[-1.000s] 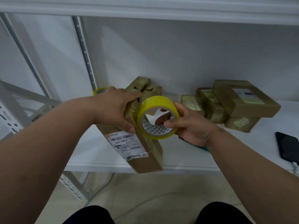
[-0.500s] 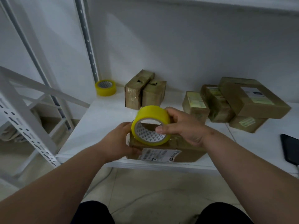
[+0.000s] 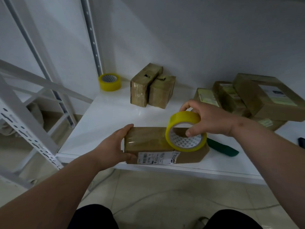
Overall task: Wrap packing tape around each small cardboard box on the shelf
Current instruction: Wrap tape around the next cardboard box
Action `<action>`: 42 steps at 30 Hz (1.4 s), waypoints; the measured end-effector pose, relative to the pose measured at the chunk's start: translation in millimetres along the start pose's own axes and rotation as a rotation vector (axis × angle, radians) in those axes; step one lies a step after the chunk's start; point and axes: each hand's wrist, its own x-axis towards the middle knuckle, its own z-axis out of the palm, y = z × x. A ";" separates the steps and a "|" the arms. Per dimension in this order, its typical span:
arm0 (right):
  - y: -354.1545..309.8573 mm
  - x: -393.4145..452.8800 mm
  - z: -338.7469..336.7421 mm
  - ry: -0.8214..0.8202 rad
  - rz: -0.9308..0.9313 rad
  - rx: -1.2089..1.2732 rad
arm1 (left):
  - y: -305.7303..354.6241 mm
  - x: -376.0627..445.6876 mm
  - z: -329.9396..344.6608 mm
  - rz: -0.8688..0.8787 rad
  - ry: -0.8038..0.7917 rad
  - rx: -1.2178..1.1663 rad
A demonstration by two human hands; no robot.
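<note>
Low in the middle of the frame, a long cardboard box (image 3: 148,142) lay flat at the front edge of the white shelf (image 3: 105,116), its printed shipping label (image 3: 156,158) facing the camera on the near side. The left hand (image 3: 113,146) gripped the box's left end, fingers curled over the top corner and thumb pressed against the near face. The right hand (image 3: 208,119) held a yellow tape roll (image 3: 186,132) over the right part of the box, thumb hooked inside the core and fingers wrapped over the outer rim; the roll was tilted so that its open core faced the camera, and its lower edge met the box's top. A glossy film of clear tape showed across the box's left part. Just right of the box, a dark green object (image 3: 222,147) lay on the shelf, partly hidden behind the roll and wrist; what it was could not be told. Toward the upper middle, a pair of taped boxes (image 3: 151,90) stood upright side by side, touching, near the back wall. A second yellow roll (image 3: 109,81) rested in the back left corner beside the upright post. At the right of the frame, a stack of flat boxes (image 3: 257,98) leaned and overlapped, the topmost bearing a pale label. A dark item (image 3: 301,142) sat at the far right edge, mostly cropped.
</note>
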 end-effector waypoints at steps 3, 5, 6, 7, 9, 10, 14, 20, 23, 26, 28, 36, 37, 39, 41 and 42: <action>5.5 -3.6 -7.9 0.034 0.001 -0.249 | -2.4 -0.4 -1.4 0.003 0.007 -0.008; 10.2 -6.9 -12.4 0.053 -0.017 -0.360 | -2.5 -0.1 -1.4 0.003 0.003 -0.006; 11.8 -8.3 -14.0 0.055 -0.038 -0.390 | -2.7 0.4 -1.4 0.001 0.002 -0.010; 13.8 -9.6 -14.9 0.049 -0.061 -0.419 | -2.6 0.8 -1.6 -0.002 0.000 -0.014; 22.0 -11.2 -16.7 0.052 -0.104 -0.552 | -1.5 1.6 -1.3 -0.006 -0.008 -0.017; 26.9 -11.9 -17.6 0.071 -0.116 -0.643 | -1.2 1.8 -1.7 -0.009 -0.013 -0.018; 46.2 -19.7 -17.3 0.180 -0.091 -0.717 | -1.3 1.6 -2.5 -0.020 -0.022 -0.031; 60.9 -22.1 -11.4 0.254 -0.157 -0.584 | 0.3 1.7 -3.7 -0.026 -0.037 -0.034; 62.8 -26.2 -9.8 0.317 -0.263 -0.655 | 0.6 1.3 -3.7 -0.032 -0.040 -0.020; 68.3 -27.3 -8.1 0.344 -0.284 -0.698 | 0.0 0.6 -3.7 -0.029 -0.040 -0.011; 68.4 -27.5 -7.3 0.365 -0.284 -0.744 | 1.0 0.3 -3.5 -0.026 -0.041 -0.008; 83.7 -38.3 -2.9 0.285 -0.326 -0.869 | 0.8 -2.0 -5.3 -0.047 -0.065 0.009; 85.7 -39.0 1.9 0.281 -0.316 -0.862 | 1.3 -1.7 -5.1 -0.046 -0.081 0.020; 87.7 -39.0 10.8 0.259 -0.297 -0.853 | 2.0 -1.5 -4.3 -0.030 -0.116 0.060; 87.3 -38.8 14.6 0.252 -0.300 -0.874 | 2.3 -2.2 -3.5 0.009 -0.130 0.091; 86.5 -38.9 14.8 0.261 -0.303 -0.887 | 2.6 -2.3 -3.0 0.036 -0.127 0.100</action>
